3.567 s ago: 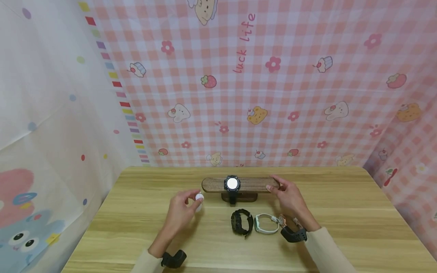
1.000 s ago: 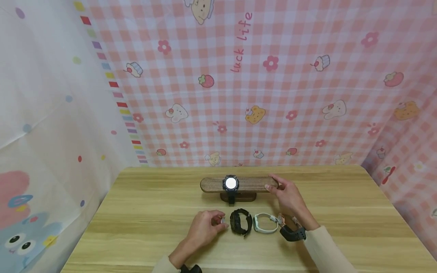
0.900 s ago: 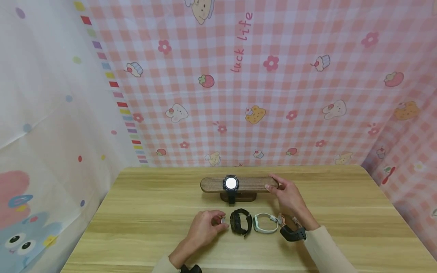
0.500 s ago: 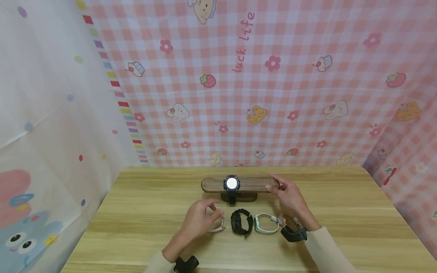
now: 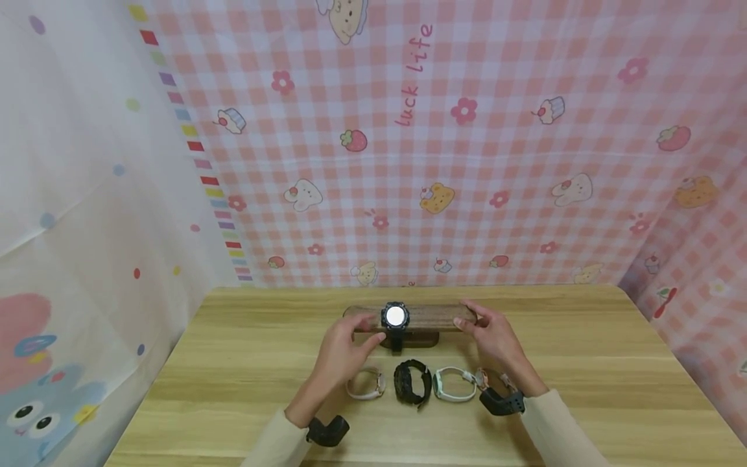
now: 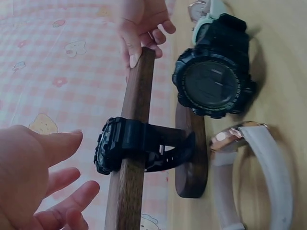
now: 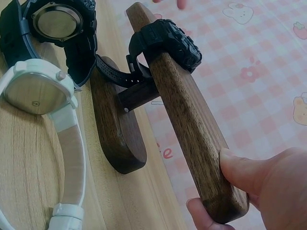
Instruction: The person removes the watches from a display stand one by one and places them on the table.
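A dark wooden watch stand (image 5: 434, 316) bears a black wristwatch (image 5: 395, 316) with its strap round the bar. My right hand (image 5: 496, 335) grips the bar's right end between thumb and fingers, also visible in the right wrist view. At the bar's left part is my left hand (image 5: 343, 350). The left wrist view shows its thumb and fingers (image 6: 62, 143) spread beside the bar, apart from the watch and holding nothing. Below it on the table lies a white-strapped watch (image 5: 381, 384) with a rose-gold case.
Right of the white-strapped watch stand a chunky black watch (image 5: 404, 383), a pale mint watch (image 5: 455, 397) and a rose-gold watch (image 5: 482, 378), partly hidden by the right wrist's black camera (image 5: 502, 402). A checked cloth (image 5: 525, 155) hangs behind the wooden table (image 5: 245, 363).
My left hand has let go of the white-strapped watch, now left of the chunky black watch, and has risen to the stand's left part. The right hand has kept its grip.
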`<control>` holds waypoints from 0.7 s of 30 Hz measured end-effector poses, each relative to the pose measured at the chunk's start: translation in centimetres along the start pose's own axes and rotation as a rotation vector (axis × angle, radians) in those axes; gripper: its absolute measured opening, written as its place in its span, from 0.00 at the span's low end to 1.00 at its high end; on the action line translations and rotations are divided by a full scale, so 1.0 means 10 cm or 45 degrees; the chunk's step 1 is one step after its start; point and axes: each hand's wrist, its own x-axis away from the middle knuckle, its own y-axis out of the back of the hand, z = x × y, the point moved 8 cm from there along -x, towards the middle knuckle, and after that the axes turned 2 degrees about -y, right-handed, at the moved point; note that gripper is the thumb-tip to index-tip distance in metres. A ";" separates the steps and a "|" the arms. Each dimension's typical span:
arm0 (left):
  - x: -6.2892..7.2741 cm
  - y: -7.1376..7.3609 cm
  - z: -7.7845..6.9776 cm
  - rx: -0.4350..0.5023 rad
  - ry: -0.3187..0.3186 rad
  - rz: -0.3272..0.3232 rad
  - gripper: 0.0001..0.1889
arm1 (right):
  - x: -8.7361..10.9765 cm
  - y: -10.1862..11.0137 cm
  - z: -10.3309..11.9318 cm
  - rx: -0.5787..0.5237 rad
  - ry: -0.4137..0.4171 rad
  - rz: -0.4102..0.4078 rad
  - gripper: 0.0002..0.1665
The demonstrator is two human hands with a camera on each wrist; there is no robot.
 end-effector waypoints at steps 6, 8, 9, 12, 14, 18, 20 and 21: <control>-0.08 -0.02 -0.01 0.042 0.018 -0.035 0.23 | 0.00 -0.01 0.00 -0.016 -0.012 -0.001 0.33; -0.10 -0.04 0.01 0.040 0.048 -0.036 0.25 | -0.01 -0.02 0.00 -0.022 -0.017 0.006 0.34; -0.12 -0.05 0.02 0.037 0.064 -0.036 0.26 | -0.01 -0.02 -0.01 -0.026 -0.021 0.008 0.34; -0.15 -0.08 0.04 0.037 0.098 -0.028 0.28 | 0.00 -0.02 -0.01 -0.026 -0.029 0.012 0.34; -0.17 -0.10 0.05 0.038 0.106 -0.026 0.29 | 0.01 -0.01 -0.01 -0.020 -0.031 0.011 0.34; -0.21 -0.14 0.07 0.025 0.130 -0.009 0.31 | 0.02 -0.01 0.01 -0.011 -0.025 0.011 0.35; -0.22 -0.16 0.08 0.007 0.141 0.005 0.33 | 0.02 -0.01 0.02 -0.006 -0.022 0.010 0.35; -0.22 -0.17 0.09 0.003 0.152 0.012 0.34 | 0.02 -0.01 0.02 -0.004 -0.022 0.010 0.35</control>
